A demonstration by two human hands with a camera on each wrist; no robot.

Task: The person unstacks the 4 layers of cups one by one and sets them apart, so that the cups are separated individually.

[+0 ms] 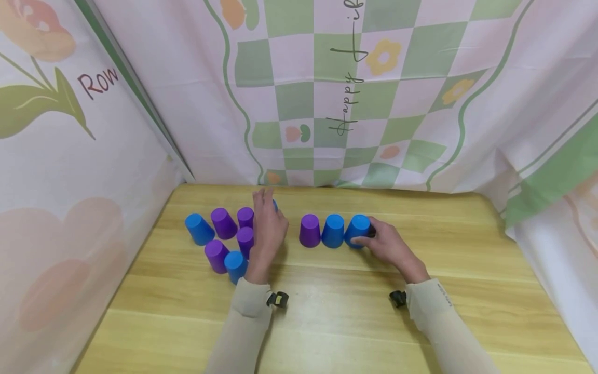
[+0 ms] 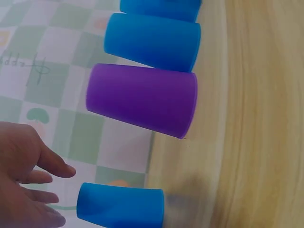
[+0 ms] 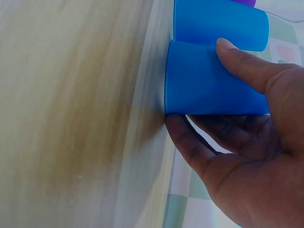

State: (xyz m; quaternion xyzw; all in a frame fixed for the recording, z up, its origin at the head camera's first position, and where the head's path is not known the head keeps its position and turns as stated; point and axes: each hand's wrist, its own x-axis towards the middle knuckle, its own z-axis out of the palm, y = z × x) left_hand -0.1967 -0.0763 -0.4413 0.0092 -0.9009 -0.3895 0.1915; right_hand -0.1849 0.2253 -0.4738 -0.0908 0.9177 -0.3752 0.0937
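Three upside-down cups stand in a row on the table: a purple cup (image 1: 310,231), a blue cup (image 1: 333,232) in the middle and a blue cup (image 1: 357,232) at the right end. My right hand (image 1: 389,243) grips the right-end cup, thumb on its near side and fingers along its right side. My left hand (image 1: 268,223) hovers left of the row, mostly hiding another blue cup (image 1: 275,205) behind it. In the left wrist view, its loosely extended fingers (image 2: 42,195) are just apart from that blue cup (image 2: 121,205).
At the left stand more upside-down cups: a blue cup (image 1: 200,229), a purple cup (image 1: 223,224), several other purple ones and a nearer blue cup (image 1: 235,266). The wooden table (image 1: 336,322) ends at a patterned curtain (image 1: 336,104) behind; cloth also hangs at both sides.
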